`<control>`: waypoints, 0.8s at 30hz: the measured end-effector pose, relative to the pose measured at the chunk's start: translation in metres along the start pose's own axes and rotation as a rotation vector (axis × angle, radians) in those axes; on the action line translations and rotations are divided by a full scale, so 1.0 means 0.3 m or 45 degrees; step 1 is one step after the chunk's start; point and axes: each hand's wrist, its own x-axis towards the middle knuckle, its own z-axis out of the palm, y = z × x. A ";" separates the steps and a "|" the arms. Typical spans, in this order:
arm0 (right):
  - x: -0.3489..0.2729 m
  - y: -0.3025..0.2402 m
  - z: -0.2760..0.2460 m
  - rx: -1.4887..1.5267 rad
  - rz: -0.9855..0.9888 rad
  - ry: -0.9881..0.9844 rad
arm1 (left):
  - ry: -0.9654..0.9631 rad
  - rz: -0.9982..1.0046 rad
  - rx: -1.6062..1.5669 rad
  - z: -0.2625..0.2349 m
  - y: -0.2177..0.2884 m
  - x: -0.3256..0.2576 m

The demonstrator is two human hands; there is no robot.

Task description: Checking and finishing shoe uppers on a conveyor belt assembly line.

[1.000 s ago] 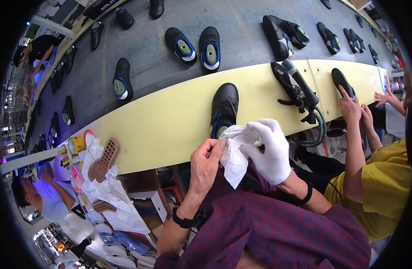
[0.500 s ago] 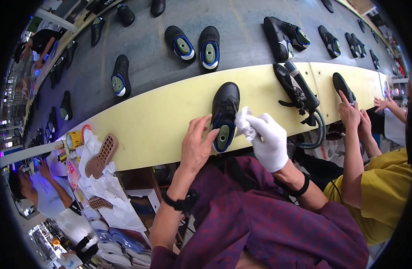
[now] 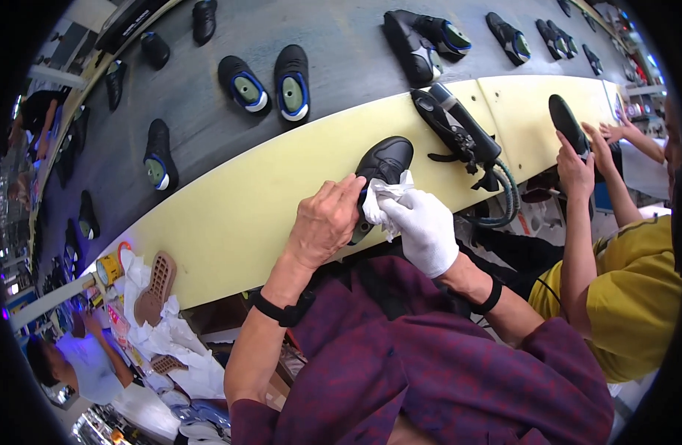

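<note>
A black lace-up shoe stands on the pale yellow bench top in front of me, its toe pointing away and slightly right. Along its left side, by the opening, my left hand is bare and closed on the upper. My right hand, in a white glove, pinches a crumpled white cloth or tissue and presses it against the shoe near the tongue and collar. Cloth and fingers hide much of the opening and heel.
A black hand tool with hoses lies right of the shoe. Beyond the yellow bench, several black shoes stand on a dark surface. A tan sole and paper lie left. At right, a person in a yellow shirt holds another shoe.
My left hand has closed on the shoe's side, and my right hand has brought the cloth onto it. The shoe's toe has swung right. The whole view has shifted.
</note>
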 end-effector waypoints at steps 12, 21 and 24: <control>0.081 0.012 -0.067 0.135 0.102 -0.267 | -0.106 0.224 0.117 0.037 0.009 0.099; 0.100 -0.007 -0.109 -0.118 0.107 -0.478 | -0.241 -0.107 -0.310 0.058 -0.043 0.077; 0.062 -0.010 -0.094 -0.195 0.089 -0.426 | -0.257 -0.105 -0.464 0.095 -0.070 0.064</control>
